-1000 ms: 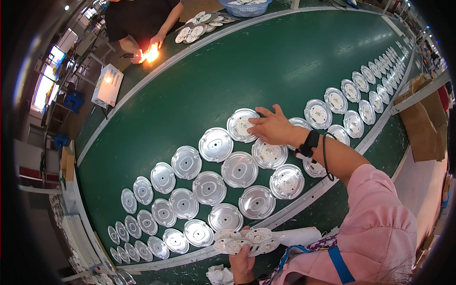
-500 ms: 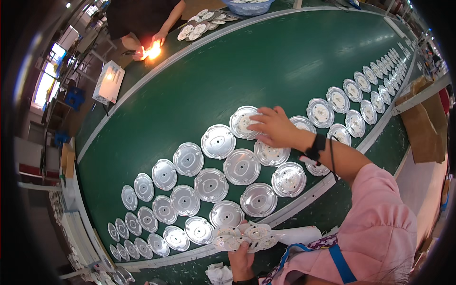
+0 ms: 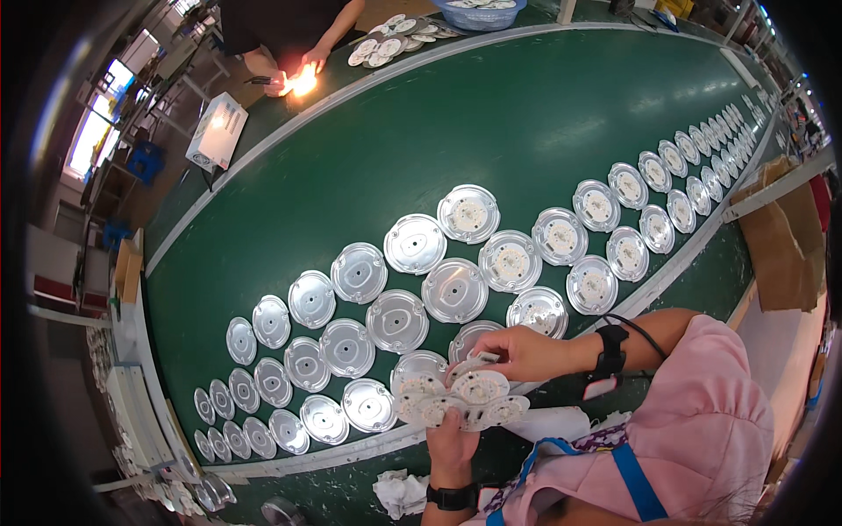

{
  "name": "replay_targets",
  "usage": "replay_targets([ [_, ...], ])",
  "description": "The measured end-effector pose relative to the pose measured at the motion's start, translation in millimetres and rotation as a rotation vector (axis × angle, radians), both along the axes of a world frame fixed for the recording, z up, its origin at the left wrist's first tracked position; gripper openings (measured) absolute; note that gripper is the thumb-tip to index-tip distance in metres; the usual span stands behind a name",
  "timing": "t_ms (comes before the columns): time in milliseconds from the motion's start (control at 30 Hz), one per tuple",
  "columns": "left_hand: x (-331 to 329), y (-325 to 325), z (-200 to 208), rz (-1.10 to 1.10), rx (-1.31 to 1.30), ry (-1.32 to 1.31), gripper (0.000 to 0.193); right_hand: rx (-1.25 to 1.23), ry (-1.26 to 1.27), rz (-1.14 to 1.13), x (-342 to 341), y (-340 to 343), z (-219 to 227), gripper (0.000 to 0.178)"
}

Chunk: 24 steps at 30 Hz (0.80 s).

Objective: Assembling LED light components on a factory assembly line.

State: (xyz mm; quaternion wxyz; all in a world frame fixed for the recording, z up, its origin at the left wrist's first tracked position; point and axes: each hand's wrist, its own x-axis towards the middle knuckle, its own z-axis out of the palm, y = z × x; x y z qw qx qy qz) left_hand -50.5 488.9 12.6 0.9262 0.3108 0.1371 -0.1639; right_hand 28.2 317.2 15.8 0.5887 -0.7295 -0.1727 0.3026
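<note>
My left hand [image 3: 451,449] is closed around a fanned bunch of white round LED circuit boards [image 3: 481,387], its thumb on the near side. My right hand [image 3: 528,354] is at the far edge of the bunch, its fingers pinched on a white LED board [image 3: 476,363] there; its fingertips are partly hidden. Beyond the hands, rows of shiny round metal plates lie on the green belt. On the left they are bare, like this metal plate [image 3: 397,322]; towards the right each carries a white board, like this fitted plate [image 3: 511,261].
Across the green belt [image 3: 351,175], a co-worker's hands [image 3: 303,74] are beside a bright glow. A white box-shaped device [image 3: 217,131], a pile of boards [image 3: 386,46] and a blue basket [image 3: 481,16] stand there. A crumpled white cloth [image 3: 401,493] lies near me; a cardboard box [image 3: 781,237] stands right.
My right hand has come back from a far-row plate to the bunch in my left hand. That plate now shows a white board on it. The view has shifted slightly.
</note>
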Motion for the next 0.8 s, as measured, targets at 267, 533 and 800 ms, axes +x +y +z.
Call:
replay_targets([
  [267,-10,4,-22,0.096,-0.275,0.002,0.061,0.122,-0.173,-0.047,-15,15,19,0.024],
  [533,-15,13,-23,0.134,-0.148,0.009,0.063,-0.104,-0.527,-0.259,60,-14,35,0.04],
  [800,-45,31,-38,0.201,0.011,0.099,0.055,-0.349,-0.433,-0.224,173,-1,-1,0.021],
])
